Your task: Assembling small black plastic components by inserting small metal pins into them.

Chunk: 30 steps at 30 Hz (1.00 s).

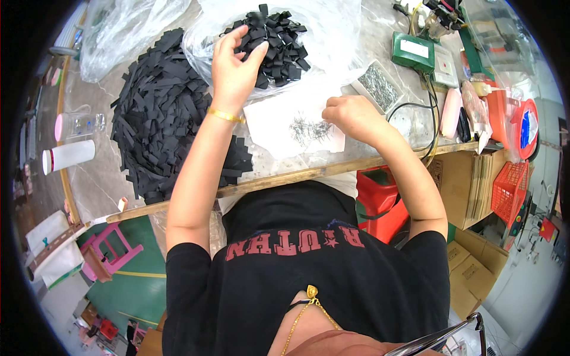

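Note:
My left hand [234,74] is raised over the left side of a clear plastic bag [332,35]. Its thumb and fingers are spread, with nothing seen between them. Inside the bag lies a heap of small folded black strips [284,56]. A white sheet [267,127] on the table bears a loose scatter of thin metal pins [307,129]. At the right edge of that scatter my right hand [353,117] has its fingertips pinched together; whatever they hold is hidden. Left of my left forearm spreads a large pile of flat black strips [160,118].
A shallow box of metal pins [378,86] stands beyond my right hand. Farther right are a green device [413,51] and black cables [409,105]. A clear bottle [80,126] and a white cylinder [69,157] lie at the left. The wooden table edge [279,176] runs before me.

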Available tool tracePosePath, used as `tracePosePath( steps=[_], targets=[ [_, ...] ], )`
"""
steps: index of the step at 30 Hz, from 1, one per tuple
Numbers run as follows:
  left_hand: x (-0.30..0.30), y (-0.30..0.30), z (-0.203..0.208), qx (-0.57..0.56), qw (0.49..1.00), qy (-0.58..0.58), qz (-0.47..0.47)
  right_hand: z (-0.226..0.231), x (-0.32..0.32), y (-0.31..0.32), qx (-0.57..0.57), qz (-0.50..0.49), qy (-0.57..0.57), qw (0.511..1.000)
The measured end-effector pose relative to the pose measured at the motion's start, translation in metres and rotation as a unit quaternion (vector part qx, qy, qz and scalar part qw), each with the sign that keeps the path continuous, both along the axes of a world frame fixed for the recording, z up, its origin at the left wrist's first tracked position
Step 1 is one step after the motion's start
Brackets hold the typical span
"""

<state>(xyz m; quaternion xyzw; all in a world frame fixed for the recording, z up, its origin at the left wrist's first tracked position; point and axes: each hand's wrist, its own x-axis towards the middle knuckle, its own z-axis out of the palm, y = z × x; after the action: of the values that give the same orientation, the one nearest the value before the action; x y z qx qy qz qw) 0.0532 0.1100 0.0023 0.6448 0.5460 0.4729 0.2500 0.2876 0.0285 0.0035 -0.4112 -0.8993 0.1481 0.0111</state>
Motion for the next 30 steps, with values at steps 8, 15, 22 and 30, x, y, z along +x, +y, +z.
tracePosePath(
  steps=[8, 15, 22, 30],
  targets=[
    [-0.012, -0.039, -0.01, -0.006, 0.992, -0.126, -0.007, -0.001, -0.018, 0.004, 0.061, 0.096, -0.114, 0.987],
    [-0.015, -0.053, -0.005, -0.04, 0.986, -0.159, -0.026, -0.001, -0.027, 0.002, 0.089, 0.171, -0.201, 0.961],
    [-0.018, -0.075, -0.008, -0.127, 0.965, -0.215, -0.076, 0.003, -0.004, 0.007, -0.18, -0.11, 0.16, 0.964],
    [0.004, -0.104, -0.026, -0.284, 0.908, -0.242, -0.19, -0.006, -0.027, -0.004, -0.477, -0.285, 0.406, 0.725]
  ],
)
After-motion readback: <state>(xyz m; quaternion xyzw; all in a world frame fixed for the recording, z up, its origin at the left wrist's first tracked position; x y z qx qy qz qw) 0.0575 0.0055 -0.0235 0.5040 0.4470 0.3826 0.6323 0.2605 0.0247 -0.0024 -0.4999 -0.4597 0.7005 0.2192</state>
